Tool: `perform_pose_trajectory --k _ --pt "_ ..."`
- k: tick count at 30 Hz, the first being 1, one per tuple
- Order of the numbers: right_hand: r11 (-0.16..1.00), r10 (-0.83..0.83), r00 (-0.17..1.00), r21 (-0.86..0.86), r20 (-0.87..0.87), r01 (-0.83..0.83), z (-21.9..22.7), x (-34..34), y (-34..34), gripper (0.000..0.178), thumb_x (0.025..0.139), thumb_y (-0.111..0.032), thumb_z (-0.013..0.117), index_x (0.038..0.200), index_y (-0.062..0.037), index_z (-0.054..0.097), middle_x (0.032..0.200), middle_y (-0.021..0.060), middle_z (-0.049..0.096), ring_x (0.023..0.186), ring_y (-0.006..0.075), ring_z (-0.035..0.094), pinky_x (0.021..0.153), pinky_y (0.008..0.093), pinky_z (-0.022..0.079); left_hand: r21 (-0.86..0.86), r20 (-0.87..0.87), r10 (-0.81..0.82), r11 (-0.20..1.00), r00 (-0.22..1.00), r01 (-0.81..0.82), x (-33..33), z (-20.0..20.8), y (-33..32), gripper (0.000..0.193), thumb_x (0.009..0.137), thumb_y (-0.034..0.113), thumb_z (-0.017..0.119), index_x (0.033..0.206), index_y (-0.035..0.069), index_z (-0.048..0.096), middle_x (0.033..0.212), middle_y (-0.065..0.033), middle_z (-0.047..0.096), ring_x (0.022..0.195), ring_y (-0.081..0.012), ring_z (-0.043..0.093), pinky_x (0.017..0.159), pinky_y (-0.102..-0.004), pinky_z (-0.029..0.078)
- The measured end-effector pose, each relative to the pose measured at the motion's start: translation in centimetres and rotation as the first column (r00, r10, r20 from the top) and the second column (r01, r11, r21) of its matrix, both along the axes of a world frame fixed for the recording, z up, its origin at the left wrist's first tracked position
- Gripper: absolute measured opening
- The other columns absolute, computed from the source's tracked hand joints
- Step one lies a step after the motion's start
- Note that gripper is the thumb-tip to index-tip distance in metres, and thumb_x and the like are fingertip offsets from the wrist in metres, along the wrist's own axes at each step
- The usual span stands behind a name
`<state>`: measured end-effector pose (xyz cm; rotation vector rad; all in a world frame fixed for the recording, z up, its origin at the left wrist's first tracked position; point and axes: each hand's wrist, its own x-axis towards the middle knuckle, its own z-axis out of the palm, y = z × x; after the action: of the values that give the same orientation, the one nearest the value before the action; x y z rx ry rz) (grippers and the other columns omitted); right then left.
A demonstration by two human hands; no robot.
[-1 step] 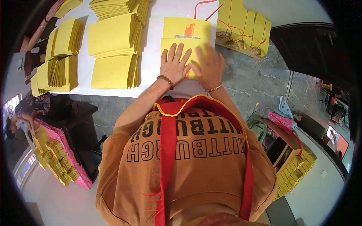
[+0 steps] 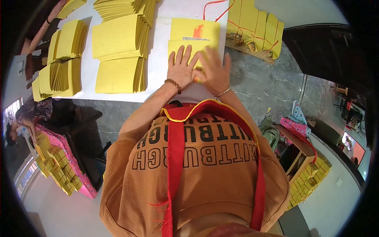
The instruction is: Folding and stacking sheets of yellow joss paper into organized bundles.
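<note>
On the white table a yellow paper sheet lies under both my hands. My left hand presses flat on it, fingers spread. My right hand is over the sheet's right side, its fingers outstretched and blurred by motion, its thumb close to my left thumb. Whether the right hand touches the paper cannot be told. Beyond the sheet's far edge shows another yellow sheet with an orange-red patch and a grey strip. My hands cover the near part of the front sheet.
Stacks of yellow paper stand left of my hands, with fanned stacks farther left. Red-tied yellow bundles rest on a wooden support at the table's right. Another person's arm reaches in at the far left.
My right hand has shifted slightly left and toward me over the sheet. My left hand stays in place.
</note>
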<state>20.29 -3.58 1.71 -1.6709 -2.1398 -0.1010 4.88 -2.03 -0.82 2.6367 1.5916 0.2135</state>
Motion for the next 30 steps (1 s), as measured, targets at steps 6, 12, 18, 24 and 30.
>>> perform_pose_trajectory --k 6,12,18,24,30 --pt "0.973 0.171 0.985 -0.158 0.01 -0.168 -2.7 -0.3 -0.5 0.045 0.082 -0.037 0.05 0.123 -0.0184 0.047 0.134 0.009 0.035 0.125 0.027 0.03 0.09 0.0687 0.017 -0.153 0.358 0.055 0.988 0.932 0.0 -1.1 0.1 0.6 0.055 0.086 0.033 0.045 0.134 0.011 0.03 0.138 -0.0138 0.028 0.13 -0.0273 0.019 0.104 -0.0444 0.01" --pt "0.975 0.158 0.987 -0.156 -0.008 -0.157 -2.7 -0.2 -0.4 0.044 0.083 -0.035 0.049 0.124 -0.0193 0.046 0.135 0.0091 0.034 0.127 0.0275 0.027 0.091 0.0694 0.015 -0.129 0.254 -0.219 0.958 0.942 0.257 -3.3 2.6 0.7 0.058 0.075 0.016 0.054 0.128 0.004 0.037 0.131 -0.0176 0.036 0.121 -0.0317 0.032 0.099 -0.0415 0.027" --pt "0.89 0.084 0.93 -0.392 -0.357 -0.231 -2.7 1.2 0.3 0.047 0.086 -0.028 0.047 0.129 -0.0117 0.04 0.137 0.0109 0.033 0.129 0.0248 0.025 0.099 0.0585 0.017 0.145 -0.061 -0.254 0.955 0.965 0.261 -0.5 1.9 0.0 0.049 0.074 0.018 0.056 0.118 0.0 0.044 0.114 -0.0153 0.047 0.104 -0.0279 0.047 0.085 -0.0394 0.039" --pt "0.931 -0.141 0.459 -0.275 -0.877 -0.239 -0.9 2.9 0.3 0.047 0.087 -0.015 0.05 0.13 -0.0022 0.036 0.133 0.0142 0.039 0.125 0.0215 0.033 0.103 0.0283 0.023 0.116 0.015 -0.204 0.973 0.979 0.201 -0.7 2.4 1.5 0.042 0.07 0.015 0.059 0.108 0.001 0.051 0.089 -0.0072 0.055 0.082 -0.0219 0.053 0.067 -0.0337 0.043" --pt "0.993 -0.112 0.089 -0.114 -0.99 -0.017 1.4 2.2 0.1 0.045 0.093 -0.029 0.038 0.131 -0.0047 0.036 0.132 0.0087 0.041 0.122 0.0184 0.037 0.099 0.0306 0.028 0.129 0.38 -0.276 0.961 0.883 0.244 -4.2 11.4 0.5 0.037 0.07 0.003 0.058 0.107 0.005 0.055 0.098 -0.009 0.061 0.092 -0.0228 0.056 0.074 -0.0354 0.045"
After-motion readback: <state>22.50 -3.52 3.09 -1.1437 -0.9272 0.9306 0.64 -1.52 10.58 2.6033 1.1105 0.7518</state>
